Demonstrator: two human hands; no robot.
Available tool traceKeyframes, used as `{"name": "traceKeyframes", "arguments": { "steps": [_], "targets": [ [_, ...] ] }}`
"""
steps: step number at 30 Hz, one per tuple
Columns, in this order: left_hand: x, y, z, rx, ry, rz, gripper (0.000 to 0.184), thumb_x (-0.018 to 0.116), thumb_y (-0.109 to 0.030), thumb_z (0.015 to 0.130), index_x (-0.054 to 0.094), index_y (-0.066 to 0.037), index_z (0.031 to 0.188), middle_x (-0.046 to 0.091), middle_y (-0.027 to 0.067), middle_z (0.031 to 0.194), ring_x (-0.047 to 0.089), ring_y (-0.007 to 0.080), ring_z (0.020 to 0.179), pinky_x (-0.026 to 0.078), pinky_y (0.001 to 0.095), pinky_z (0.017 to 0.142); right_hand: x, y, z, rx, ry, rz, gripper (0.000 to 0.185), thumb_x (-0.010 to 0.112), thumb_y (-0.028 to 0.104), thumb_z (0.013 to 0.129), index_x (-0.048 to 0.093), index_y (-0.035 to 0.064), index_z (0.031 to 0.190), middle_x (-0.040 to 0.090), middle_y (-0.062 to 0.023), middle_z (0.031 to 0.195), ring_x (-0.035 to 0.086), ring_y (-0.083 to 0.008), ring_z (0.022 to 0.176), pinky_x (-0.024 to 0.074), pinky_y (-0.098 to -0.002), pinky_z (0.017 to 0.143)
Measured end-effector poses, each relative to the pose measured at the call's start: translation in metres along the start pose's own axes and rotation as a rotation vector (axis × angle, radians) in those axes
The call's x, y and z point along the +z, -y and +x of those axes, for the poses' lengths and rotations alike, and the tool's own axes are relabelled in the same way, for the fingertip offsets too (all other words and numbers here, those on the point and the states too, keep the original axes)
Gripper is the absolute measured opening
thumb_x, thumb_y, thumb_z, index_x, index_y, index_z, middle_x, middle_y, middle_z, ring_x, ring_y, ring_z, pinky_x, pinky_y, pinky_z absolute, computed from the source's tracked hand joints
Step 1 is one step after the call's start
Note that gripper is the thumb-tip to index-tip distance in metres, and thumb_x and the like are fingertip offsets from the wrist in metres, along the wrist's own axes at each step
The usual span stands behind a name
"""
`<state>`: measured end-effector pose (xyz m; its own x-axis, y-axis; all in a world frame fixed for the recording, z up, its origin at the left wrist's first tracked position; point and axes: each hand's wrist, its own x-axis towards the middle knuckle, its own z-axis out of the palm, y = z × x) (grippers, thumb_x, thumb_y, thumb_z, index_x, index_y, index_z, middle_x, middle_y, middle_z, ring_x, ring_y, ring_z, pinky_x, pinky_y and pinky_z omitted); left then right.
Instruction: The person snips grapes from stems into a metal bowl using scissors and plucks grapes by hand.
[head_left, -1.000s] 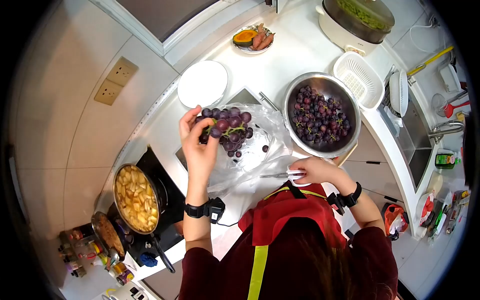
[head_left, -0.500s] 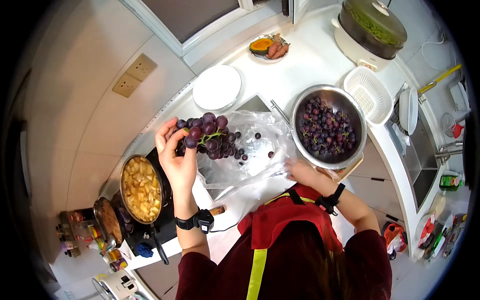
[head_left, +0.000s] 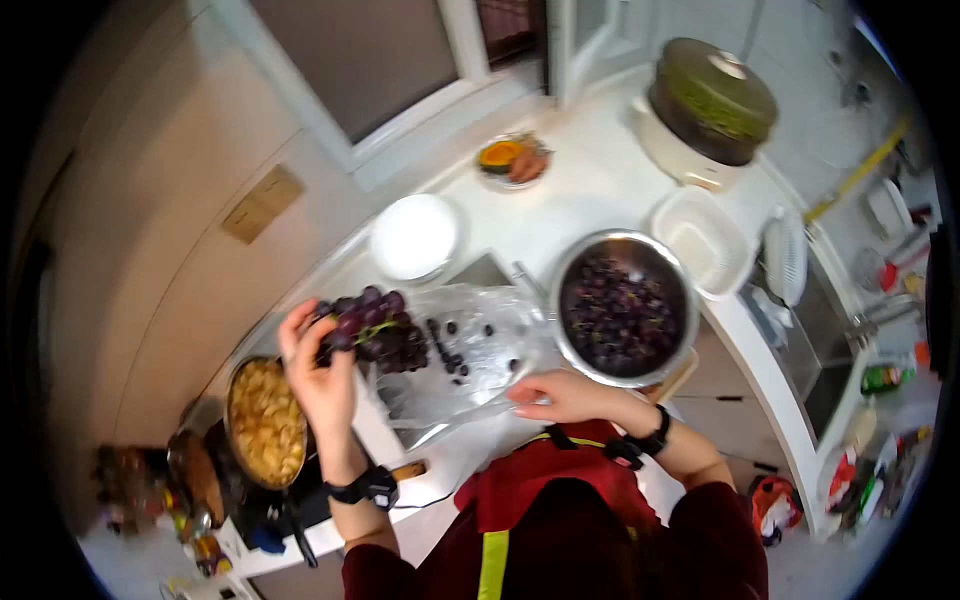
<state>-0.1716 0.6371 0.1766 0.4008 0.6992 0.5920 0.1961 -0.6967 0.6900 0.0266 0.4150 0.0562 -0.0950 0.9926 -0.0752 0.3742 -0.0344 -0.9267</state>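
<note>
A bunch of dark purple grapes (head_left: 378, 330) with green stems hangs in my left hand (head_left: 322, 385), its fingers wrapped round the bunch's left end. Beneath and to the right lies a clear plastic bag (head_left: 490, 385), spread over the counter, with several loose grapes (head_left: 452, 362) on it. My right hand (head_left: 560, 396) is at the bag's near right edge, thumb and fingers pinched on the plastic. Just beyond that hand, a steel bowl (head_left: 684, 345) holds many more grapes.
A frying pan (head_left: 238, 440) of yellow chunks sits on the stove at left. A white plate (head_left: 415, 237), a dish of pumpkin and sweet potatoes (head_left: 518, 162), a lidded cooker (head_left: 690, 165) and a white basket (head_left: 705, 235) stand on the counter. The sink (head_left: 800, 340) is at right.
My right hand has moved left along the bag's near edge, away from below the bowl. My left hand still holds the grapes. The view has shifted and blurred.
</note>
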Motion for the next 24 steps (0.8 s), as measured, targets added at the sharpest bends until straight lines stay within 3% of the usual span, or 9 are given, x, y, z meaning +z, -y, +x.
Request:
{"name": "traceKeyframes", "arguments": {
  "steps": [3, 6, 9, 17, 20, 21, 23, 24],
  "targets": [
    [0.008, -0.003, 0.001, -0.003, 0.011, -0.061, 0.011, 0.063, 0.002, 0.076, 0.061, 0.002, 0.087, 0.048, 0.0142, 0.118, 0.05, 0.0266, 0.11, 0.036, 0.0348, 0.096, -0.008, -0.005, 0.018, -0.127, -0.27, -0.238, 0.045, 0.064, 0.025, 0.082, 0.05, 0.002, 0.118, 0.049, -0.0195, 0.125, 0.051, -0.0327, 0.111, 0.043, -0.0371, 0.092],
    [0.013, -0.005, -0.002, -0.012, 0.034, -0.029, 0.01, 0.064, 0.001, 0.077, 0.06, 0.003, 0.087, 0.049, 0.0141, 0.117, 0.049, 0.0269, 0.111, 0.035, 0.0353, 0.098, -0.023, -0.011, 0.032, -0.154, -0.5, -0.447, 0.051, 0.066, 0.022, 0.078, 0.047, 0.002, 0.121, 0.043, -0.0211, 0.13, 0.047, -0.0362, 0.115, 0.0406, -0.0387, 0.095],
    [0.018, -0.006, -0.006, -0.005, 0.054, -0.032, 0.01, 0.064, 0.001, 0.077, 0.06, 0.002, 0.086, 0.049, 0.0137, 0.116, 0.049, 0.0267, 0.111, 0.035, 0.0356, 0.098, -0.028, -0.014, 0.04, -0.09, -0.557, -0.448, 0.051, 0.067, 0.021, 0.078, 0.047, 0.0018, 0.121, 0.044, -0.0218, 0.128, 0.048, -0.0371, 0.113, 0.0412, -0.0395, 0.094],
    [0.037, -0.044, -0.011, -0.021, 0.213, 0.01, 0.009, 0.064, -0.001, 0.078, 0.061, 0.003, 0.085, 0.05, 0.0129, 0.116, 0.05, 0.0258, 0.109, 0.036, 0.035, 0.096, -0.036, 0.005, 0.026, -0.143, -0.618, -0.244, 0.038, 0.06, 0.024, 0.085, 0.05, 0.0018, 0.115, 0.053, -0.0168, 0.113, 0.054, -0.0329, 0.104, 0.0446, -0.0396, 0.087],
    [0.053, -0.066, -0.012, -0.017, 0.262, -0.037, 0.009, 0.065, -0.002, 0.077, 0.061, 0.003, 0.084, 0.05, 0.013, 0.117, 0.05, 0.0266, 0.11, 0.037, 0.0352, 0.096, -0.034, 0.005, 0.005, -0.005, -0.598, 0.096, 0.034, 0.051, 0.027, 0.092, 0.05, 0.0015, 0.114, 0.058, -0.0155, 0.104, 0.058, -0.0251, 0.097, 0.0452, -0.0335, 0.085],
    [0.059, -0.075, -0.012, -0.011, 0.287, -0.043, 0.009, 0.065, -0.002, 0.077, 0.061, 0.003, 0.084, 0.049, 0.013, 0.117, 0.05, 0.0269, 0.11, 0.037, 0.0352, 0.096, -0.032, 0.0, -0.001, -0.004, -0.609, 0.1, 0.034, 0.051, 0.027, 0.092, 0.05, 0.0015, 0.114, 0.058, -0.0155, 0.104, 0.058, -0.0251, 0.097, 0.0452, -0.0335, 0.085],
    [0.073, -0.09, -0.013, 0.01, 0.315, -0.077, 0.009, 0.064, -0.001, 0.077, 0.06, 0.003, 0.083, 0.049, 0.0127, 0.117, 0.05, 0.0272, 0.11, 0.038, 0.0351, 0.095, -0.029, -0.013, -0.012, -0.024, -0.67, 0.433, 0.035, 0.046, 0.029, 0.095, 0.05, 0.0005, 0.115, 0.06, -0.0134, 0.104, 0.058, -0.0208, 0.1, 0.0443, -0.0323, 0.087],
    [0.08, -0.1, -0.014, 0.02, 0.336, -0.101, 0.009, 0.064, 0.0, 0.076, 0.06, 0.003, 0.083, 0.049, 0.0125, 0.117, 0.05, 0.0273, 0.111, 0.038, 0.0353, 0.095, -0.03, -0.022, -0.019, -0.016, -0.641, 0.452, 0.042, 0.037, 0.036, 0.098, 0.048, 0.0013, 0.119, 0.057, -0.0117, 0.112, 0.054, -0.0187, 0.106, 0.0428, -0.0326, 0.089]
  ]
}}
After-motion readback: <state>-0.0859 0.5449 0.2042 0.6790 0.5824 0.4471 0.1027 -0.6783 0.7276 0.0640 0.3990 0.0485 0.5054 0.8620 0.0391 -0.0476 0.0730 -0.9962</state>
